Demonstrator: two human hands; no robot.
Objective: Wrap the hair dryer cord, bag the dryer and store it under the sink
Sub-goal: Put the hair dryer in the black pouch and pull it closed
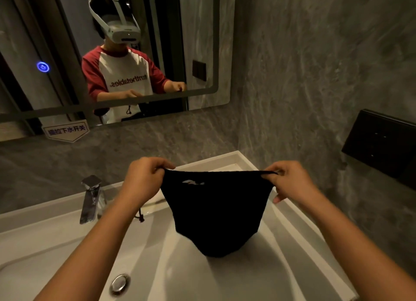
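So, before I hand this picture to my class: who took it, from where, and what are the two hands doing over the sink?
No robot here: a person wears a camera on the head, looking forward and down, so you see their own arms. The mirror shows that same person wearing the headset. The left hand and right hand pinch the top edge of a black bag and stretch it wide above the white sink. The bag bulges at the bottom, but what is inside cannot be seen. A cord dangles below the left wrist. A chrome tap stands to the left, the drain below.
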